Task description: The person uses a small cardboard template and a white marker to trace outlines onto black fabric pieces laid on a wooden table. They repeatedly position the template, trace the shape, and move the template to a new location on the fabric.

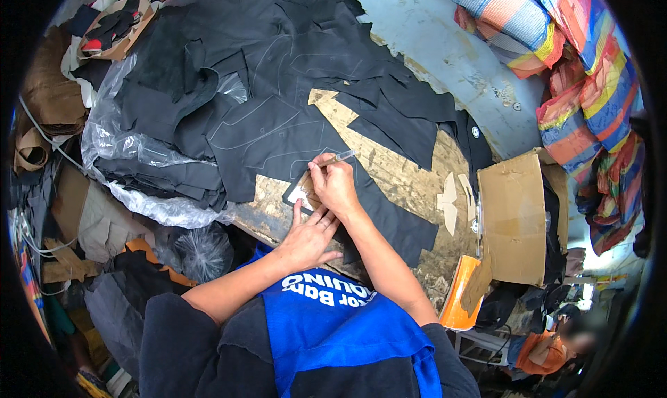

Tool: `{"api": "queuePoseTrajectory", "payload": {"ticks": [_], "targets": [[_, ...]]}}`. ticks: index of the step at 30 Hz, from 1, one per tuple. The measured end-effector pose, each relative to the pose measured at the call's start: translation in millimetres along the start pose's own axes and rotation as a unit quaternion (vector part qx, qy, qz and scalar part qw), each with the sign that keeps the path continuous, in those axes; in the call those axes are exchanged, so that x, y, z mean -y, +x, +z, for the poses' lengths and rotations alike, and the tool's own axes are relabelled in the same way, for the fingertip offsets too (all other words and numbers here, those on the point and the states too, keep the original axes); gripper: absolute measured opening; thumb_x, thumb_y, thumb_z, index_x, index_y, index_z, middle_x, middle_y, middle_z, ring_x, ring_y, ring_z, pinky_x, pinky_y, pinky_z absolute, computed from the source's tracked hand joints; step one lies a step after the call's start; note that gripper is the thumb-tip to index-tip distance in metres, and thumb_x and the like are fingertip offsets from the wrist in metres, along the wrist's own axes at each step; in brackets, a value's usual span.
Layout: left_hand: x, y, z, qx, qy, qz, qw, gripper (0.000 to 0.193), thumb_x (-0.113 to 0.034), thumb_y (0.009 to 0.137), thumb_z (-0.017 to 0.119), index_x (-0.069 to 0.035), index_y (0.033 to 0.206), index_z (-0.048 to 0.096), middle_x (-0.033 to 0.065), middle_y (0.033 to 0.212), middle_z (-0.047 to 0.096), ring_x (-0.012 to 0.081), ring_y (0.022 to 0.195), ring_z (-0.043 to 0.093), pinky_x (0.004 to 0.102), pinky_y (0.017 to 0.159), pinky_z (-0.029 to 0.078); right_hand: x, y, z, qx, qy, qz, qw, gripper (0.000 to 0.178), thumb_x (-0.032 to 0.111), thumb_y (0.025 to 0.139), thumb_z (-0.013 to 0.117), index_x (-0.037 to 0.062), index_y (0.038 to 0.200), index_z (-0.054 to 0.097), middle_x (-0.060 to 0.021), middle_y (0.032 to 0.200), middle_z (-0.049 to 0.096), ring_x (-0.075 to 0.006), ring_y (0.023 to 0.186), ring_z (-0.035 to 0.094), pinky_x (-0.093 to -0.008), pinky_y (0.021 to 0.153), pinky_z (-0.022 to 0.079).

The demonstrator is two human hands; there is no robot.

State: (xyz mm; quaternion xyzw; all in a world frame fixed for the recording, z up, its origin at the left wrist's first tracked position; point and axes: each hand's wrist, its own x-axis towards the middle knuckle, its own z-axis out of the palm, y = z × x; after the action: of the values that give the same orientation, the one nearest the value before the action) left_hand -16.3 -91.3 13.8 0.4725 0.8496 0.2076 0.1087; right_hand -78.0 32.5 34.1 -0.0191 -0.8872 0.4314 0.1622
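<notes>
My right hand (335, 187) is closed round a slim pen (340, 157) with a clear end, held over a sheet of black material (271, 130). Pale outlines of pattern shapes run across that sheet. My left hand (309, 237) lies nearly flat just below, its fingers stretched out and pressing on a small tan and white template (303, 191). The template has a dark edge and is partly covered by both hands. The pen's tip is hidden behind my right fingers.
Black sheets pile up on the worn wooden table (410, 189). Pale cut templates (449, 203) lie on its right, near a cardboard box (514, 221) and an orange container (460, 294). Clear plastic wrap (111, 141) edges the left side. Another person (542, 353) is at the lower right.
</notes>
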Motion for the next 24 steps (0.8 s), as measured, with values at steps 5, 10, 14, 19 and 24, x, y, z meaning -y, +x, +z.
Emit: {"api": "queuePoseTrajectory", "payload": {"ticks": [5, 10, 14, 19, 24], "targets": [[-1.1, 1.3, -1.0, 0.007, 0.010, -0.005, 1.000, 0.079, -0.048, 0.081, 0.060, 0.003, 0.136, 0.036, 0.0173, 0.143, 0.034, 0.0306, 0.137, 0.023, 0.0699, 0.102, 0.010, -3.3, -9.5, -8.2, -0.039, -0.003, -0.013, 0.999, 0.010, 0.007, 0.079, 0.064, -0.0029, 0.077, 0.062, -0.0175, 0.068, 0.063, -0.0311, 0.061, 0.063, -0.0363, 0.058, 0.049], [-2.4, 1.3, -1.3, -0.011, 0.006, -0.001, 1.000, 0.078, -0.049, 0.081, 0.059, 0.003, 0.135, 0.037, 0.0164, 0.144, 0.033, 0.0289, 0.138, 0.022, 0.0699, 0.102, 0.007, -23.2, -25.6, -33.0, -0.078, 0.027, 0.100, 0.992, 0.013, 0.008, 0.083, 0.063, -0.0041, 0.080, 0.062, -0.0108, 0.063, 0.064, -0.0149, 0.058, 0.064, -0.0282, 0.054, 0.049], [-2.8, 2.5, -0.8, 0.006, 0.027, -0.005, 1.000, 0.079, -0.050, 0.080, 0.059, 0.002, 0.135, 0.038, 0.0155, 0.144, 0.033, 0.0286, 0.138, 0.021, 0.0697, 0.102, 0.006, -30.9, -31.6, -33.4, -0.098, 0.089, 0.154, 0.979, 0.011, 0.007, 0.085, 0.061, -0.0041, 0.083, 0.061, -0.0085, 0.063, 0.062, -0.0126, 0.059, 0.062, -0.0274, 0.053, 0.048], [-5.0, 3.7, -4.8, -0.001, 0.027, -0.002, 1.000, 0.077, -0.048, 0.079, 0.061, 0.002, 0.133, 0.040, 0.0155, 0.143, 0.035, 0.0285, 0.137, 0.023, 0.0696, 0.102, 0.010, -21.6, -50.8, -51.5, -0.034, 0.034, 0.056, 0.997, 0.008, 0.006, 0.082, 0.060, -0.0016, 0.081, 0.060, -0.0178, 0.072, 0.064, -0.0281, 0.065, 0.065, -0.0344, 0.059, 0.050], [-7.4, 7.4, -18.2, 0.054, 0.065, -0.002, 0.996, 0.078, -0.046, 0.077, 0.065, 0.001, 0.134, 0.040, 0.0136, 0.145, 0.032, 0.0302, 0.136, 0.026, 0.0682, 0.101, 0.018, -22.0, -78.8, -76.0, -0.022, -0.008, 0.097, 0.995, 0.011, 0.008, 0.085, 0.061, -0.0034, 0.082, 0.061, -0.0114, 0.065, 0.063, -0.0145, 0.057, 0.061, -0.0269, 0.052, 0.047]]}}
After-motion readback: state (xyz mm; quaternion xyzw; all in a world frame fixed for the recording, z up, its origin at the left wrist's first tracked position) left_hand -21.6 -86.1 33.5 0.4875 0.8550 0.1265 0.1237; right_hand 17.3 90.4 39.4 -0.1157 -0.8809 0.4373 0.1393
